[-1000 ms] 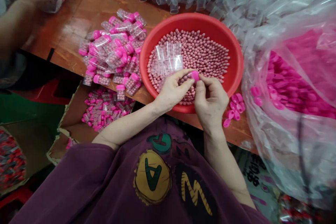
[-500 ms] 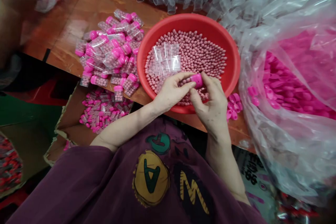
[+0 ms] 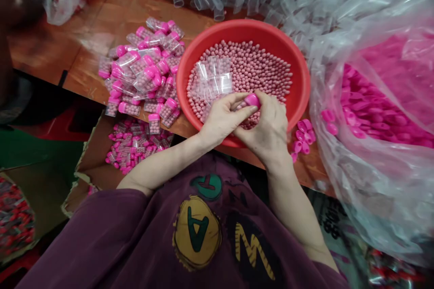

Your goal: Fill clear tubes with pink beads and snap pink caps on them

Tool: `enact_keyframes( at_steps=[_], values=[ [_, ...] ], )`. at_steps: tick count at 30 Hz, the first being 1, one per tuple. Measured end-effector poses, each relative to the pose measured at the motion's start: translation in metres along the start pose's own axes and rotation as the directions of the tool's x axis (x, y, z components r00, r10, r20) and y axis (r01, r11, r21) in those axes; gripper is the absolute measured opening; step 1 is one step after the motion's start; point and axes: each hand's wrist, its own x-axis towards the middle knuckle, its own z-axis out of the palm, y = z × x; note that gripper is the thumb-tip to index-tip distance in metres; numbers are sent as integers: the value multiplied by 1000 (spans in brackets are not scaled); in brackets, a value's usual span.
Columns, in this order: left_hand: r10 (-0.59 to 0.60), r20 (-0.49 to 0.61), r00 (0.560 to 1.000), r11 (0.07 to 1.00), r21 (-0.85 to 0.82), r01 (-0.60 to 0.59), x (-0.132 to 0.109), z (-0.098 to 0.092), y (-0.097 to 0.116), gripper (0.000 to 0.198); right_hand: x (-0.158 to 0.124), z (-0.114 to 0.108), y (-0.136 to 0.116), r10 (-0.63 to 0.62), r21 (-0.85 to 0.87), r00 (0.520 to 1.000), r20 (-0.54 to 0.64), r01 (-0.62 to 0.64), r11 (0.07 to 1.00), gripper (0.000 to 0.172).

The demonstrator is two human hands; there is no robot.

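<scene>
Over the near part of the red basin [image 3: 300, 95], my left hand [image 3: 219, 119] is closed on a clear tube [image 3: 241, 105] with pink balls inside. A bright pink cap [image 3: 252, 100] sits on the tube's right end. My right hand [image 3: 269, 128] is closed about that cap, its fingertips on the far side and its thumb near my left thumb. The fingers hide much of the tube. Below and beyond my hands, pink balls [image 3: 257, 65] fill the basin, and several clear tubes [image 3: 213, 76] lie in a cluster on them.
Capped tubes [image 3: 145, 67] are heaped left of the basin, above a cardboard box [image 3: 96, 144] of more. Loose caps [image 3: 304, 135] lie to the right by a plastic bag [image 3: 359, 180] of caps. Empty tubes [image 3: 217, 0] cover the back. Another person's arm [image 3: 7, 45] is at far left.
My right hand has shifted slightly left and turned over the cap, its fingers closer together. The cap is tilted more upward. The other person's hand has moved at the left edge.
</scene>
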Motion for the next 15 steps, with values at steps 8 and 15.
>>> enact_keyframes(
  at_steps=[8, 15],
  values=[
    [-39, -32, 999, 999, -2, 39, 2, 21, 3, 31, 3, 4, 16, 32, -116, 993, -110, -45, 992, 63],
    [91, -54, 994, 984, 161, -82, 9, 20, -8, 28, -1, 0, 11, 39, -125, 998, -58, -46, 991, 66]
  ],
)
